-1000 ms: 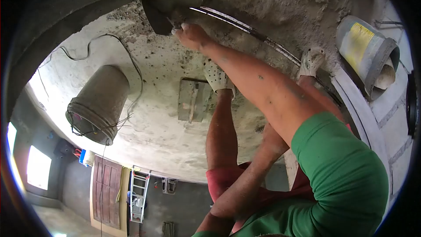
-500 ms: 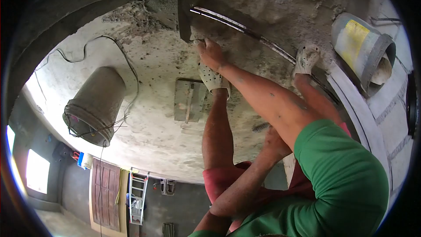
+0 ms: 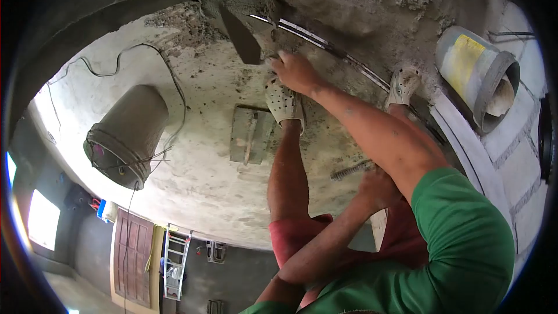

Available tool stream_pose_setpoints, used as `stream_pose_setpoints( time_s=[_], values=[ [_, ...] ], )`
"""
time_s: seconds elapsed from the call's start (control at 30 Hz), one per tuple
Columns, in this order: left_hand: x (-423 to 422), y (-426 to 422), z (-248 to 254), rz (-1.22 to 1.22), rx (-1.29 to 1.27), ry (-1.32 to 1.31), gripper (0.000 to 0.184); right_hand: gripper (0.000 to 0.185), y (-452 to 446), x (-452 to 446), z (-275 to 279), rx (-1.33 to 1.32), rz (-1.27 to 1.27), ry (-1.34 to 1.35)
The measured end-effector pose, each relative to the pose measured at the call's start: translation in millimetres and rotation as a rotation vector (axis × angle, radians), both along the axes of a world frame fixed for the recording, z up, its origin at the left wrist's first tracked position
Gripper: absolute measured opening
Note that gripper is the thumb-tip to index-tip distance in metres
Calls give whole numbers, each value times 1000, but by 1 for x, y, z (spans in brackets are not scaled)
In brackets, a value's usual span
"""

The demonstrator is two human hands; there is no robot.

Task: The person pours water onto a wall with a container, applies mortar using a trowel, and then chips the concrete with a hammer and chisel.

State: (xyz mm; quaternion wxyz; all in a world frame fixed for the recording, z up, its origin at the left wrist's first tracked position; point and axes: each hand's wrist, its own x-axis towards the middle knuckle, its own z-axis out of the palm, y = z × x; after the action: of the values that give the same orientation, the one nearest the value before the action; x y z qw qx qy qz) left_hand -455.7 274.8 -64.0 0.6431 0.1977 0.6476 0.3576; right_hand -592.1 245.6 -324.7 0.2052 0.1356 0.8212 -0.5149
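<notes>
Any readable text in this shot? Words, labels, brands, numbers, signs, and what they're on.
None legible.
Yellow label on the tipped bucket at right: any print too blurred to read.
Bucket at left: no lettering visible.
Trowel: no marking visible on the blade.
Blue item by the door: too small to tell.
</notes>
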Motion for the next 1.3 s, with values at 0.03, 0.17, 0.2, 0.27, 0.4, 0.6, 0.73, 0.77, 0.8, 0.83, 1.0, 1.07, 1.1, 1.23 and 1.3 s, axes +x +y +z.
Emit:
stream_pose_setpoints(
  time_s=[0.03, 0.17, 0.2, 0.27, 0.4, 0.6, 0.73, 0.77, 0.8, 0.83, 1.0, 1.07, 1.1, 1.23, 1.3],
  values=[
    [-5, -3, -3, 1, -2, 0, 53, 57, -5, -14, -4, -2, 1, 0],
    [-13, -21, -13, 213, 41, 109, 58, 58, -33, -85, 18, -231, 18, -277],
    [-10, -25, -16, 323, 108, 185, 59, 58, -48, -92, 3, -233, 16, -276],
    [30, -26, -29, 467, 93, -30, 59, 59, -75, -96, -37, -301, -39, -374],
    [45, -31, -29, 634, 58, -231, 59, 56, -74, -94, -32, -292, 26, -373],
    [-9, -28, -5, 360, 92, 76, 61, 46, -49, -47, -23, -581, -282, -485],
    [-28, -17, 6, 288, -32, -286, 61, 40, -32, -23, -11, -735, -469, -418],
    [-20, -16, 5, 294, 21, -142, 57, 40, -26, -18, -8, -748, -526, -465],
    [-14, -12, 4, 302, 73, 2, 53, 40, -19, -13, -5, -740, -529, -466],
    [-9, -9, 3, 300, 80, -3, 53, 39, -12, -9, -3, -718, -525, -481],
    [-21, 9, -3, 19, -109, -186, 48, 39, 28, 13, 1, -581, -366, -555],
    [-26, 8, -4, 67, -99, -161, 47, 44, 39, 19, 1, 65, -21, -122],
    [-27, 8, -4, 114, -93, -135, 47, 44, 47, 18, 5, 65, -22, -122],
    [-33, 12, -3, 168, -131, -133, 47, 45, 77, -14, 32, 92, 6, -119],
    [-35, 13, -3, 224, -184, -123, 46, 38, 91, -35, 38, 81, 36, -208]
  ],
)
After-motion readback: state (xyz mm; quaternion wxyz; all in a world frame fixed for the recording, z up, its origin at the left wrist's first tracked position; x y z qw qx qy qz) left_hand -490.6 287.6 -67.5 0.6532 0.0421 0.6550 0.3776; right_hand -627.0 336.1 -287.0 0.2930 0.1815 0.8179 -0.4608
